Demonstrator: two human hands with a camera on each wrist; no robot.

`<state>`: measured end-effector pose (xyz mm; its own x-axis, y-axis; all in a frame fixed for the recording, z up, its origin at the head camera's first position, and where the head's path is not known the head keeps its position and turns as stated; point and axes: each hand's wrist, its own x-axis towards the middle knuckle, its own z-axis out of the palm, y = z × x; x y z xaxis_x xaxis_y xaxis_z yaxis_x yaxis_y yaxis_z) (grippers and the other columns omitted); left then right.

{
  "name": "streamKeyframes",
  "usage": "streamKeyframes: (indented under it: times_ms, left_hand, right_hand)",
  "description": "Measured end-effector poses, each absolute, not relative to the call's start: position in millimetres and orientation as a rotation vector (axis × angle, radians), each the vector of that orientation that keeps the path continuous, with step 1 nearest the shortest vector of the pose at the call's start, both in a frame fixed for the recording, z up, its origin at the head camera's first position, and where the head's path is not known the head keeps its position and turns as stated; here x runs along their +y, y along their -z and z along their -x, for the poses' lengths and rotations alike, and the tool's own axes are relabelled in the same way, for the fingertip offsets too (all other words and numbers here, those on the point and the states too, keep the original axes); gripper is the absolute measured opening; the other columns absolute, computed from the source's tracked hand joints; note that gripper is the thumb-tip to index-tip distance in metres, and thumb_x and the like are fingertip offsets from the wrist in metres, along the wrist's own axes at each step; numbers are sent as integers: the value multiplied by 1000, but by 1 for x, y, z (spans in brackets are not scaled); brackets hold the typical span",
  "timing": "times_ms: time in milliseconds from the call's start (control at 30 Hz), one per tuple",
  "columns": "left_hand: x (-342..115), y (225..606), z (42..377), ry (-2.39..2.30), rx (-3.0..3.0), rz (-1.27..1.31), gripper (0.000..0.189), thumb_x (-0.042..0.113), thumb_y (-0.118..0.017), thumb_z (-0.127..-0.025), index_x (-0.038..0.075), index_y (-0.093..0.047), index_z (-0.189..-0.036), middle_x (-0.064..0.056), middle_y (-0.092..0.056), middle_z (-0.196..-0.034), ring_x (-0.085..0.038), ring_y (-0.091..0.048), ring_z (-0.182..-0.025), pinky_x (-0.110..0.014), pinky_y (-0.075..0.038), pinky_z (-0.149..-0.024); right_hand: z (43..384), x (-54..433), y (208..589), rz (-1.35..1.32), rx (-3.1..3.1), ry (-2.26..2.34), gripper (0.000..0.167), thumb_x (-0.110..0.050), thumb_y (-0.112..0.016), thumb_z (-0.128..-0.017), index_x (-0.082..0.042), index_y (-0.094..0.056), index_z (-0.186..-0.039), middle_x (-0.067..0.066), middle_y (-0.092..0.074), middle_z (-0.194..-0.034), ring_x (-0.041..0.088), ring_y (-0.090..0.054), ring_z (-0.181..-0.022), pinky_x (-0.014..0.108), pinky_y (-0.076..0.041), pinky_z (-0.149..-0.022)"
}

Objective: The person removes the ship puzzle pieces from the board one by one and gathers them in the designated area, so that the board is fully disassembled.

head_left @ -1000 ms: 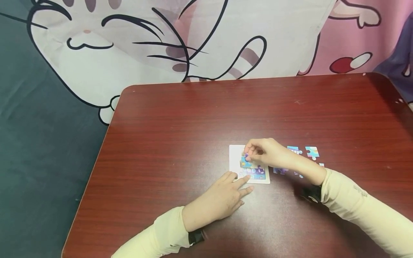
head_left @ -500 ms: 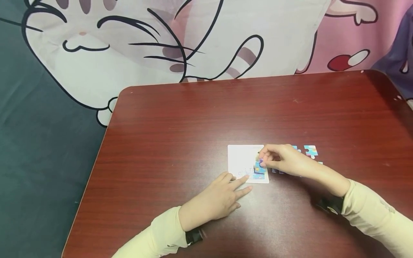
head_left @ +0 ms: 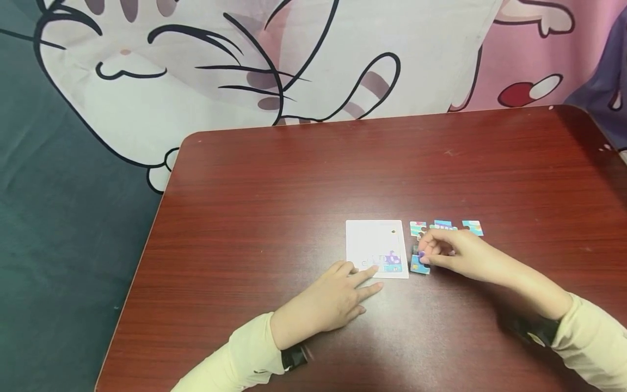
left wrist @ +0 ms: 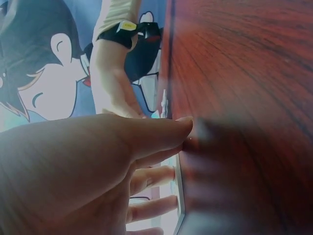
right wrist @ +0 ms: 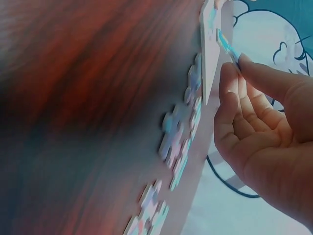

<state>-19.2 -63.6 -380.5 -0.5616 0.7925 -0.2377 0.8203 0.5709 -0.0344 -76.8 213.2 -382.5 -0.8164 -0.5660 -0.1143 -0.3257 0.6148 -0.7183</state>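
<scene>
My right hand (head_left: 450, 250) pinches a blue jigsaw piece (head_left: 419, 265) between thumb and fingertips, just right of the white puzzle board (head_left: 368, 239). In the right wrist view the jigsaw piece (right wrist: 227, 48) is tilted and held above the table. My left hand (head_left: 330, 299) rests with fingers spread at the board's near edge, the fingertips over its lower part. A small purple and blue picture (head_left: 392, 261) shows at the board's lower right. From the left wrist, the thumb (left wrist: 161, 134) and fingers lie against the board's edge.
Several jigsaw pieces lie right of the board, among them a left piece (head_left: 417, 227), a middle piece (head_left: 443, 224) and a far-right piece (head_left: 473, 227). My right hand covers part of this group. All rest on a reddish-brown wooden table (head_left: 274, 185); behind hangs a cat-print cloth (head_left: 147, 98).
Still pinching the blue jigsaw piece, my right hand has moved right, from over the board to beside it, uncovering the board's picture. My left hand has stayed in place.
</scene>
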Motion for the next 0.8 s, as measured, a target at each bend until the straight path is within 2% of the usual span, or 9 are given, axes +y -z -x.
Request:
streamKeyframes:
  times_ms: [333, 500, 800]
  left_hand:
    - [-64, 383, 19, 209, 2623, -1368, 54, 46, -50, -92, 30, -40, -142, 2, -35, -149, -14, -48, -109, -29, -37, -97]
    - [-63, 382, 18, 232, 2609, -1353, 54, 47, -50, -92, 31, -39, -143, 3, -34, -149, -14, -48, -108, -29, -37, -98]
    - [-63, 381, 19, 249, 2613, -1349, 54, 47, -50, -92, 31, -39, -143, 3, -34, -149, -14, -48, -112, -29, -37, -99]
  right_hand:
    - [66, 227, 384, 752, 2579, 1019, 18, -11, -74, -79, -21, -61, -87, -16, -59, -73, 0, -55, -68, 18, -45, -60]
    - [62, 229, 387, 798, 2505, 1048, 16, -14, -73, -80, -21, -60, -88, -15, -61, -74, 0, -57, -67, 19, -46, -58]
    - [57, 226, 390, 920, 2501, 1049, 19, -10, -71, -81, -21, -57, -86, -16, -60, -72, -1, -57, -66, 17, -46, -58]
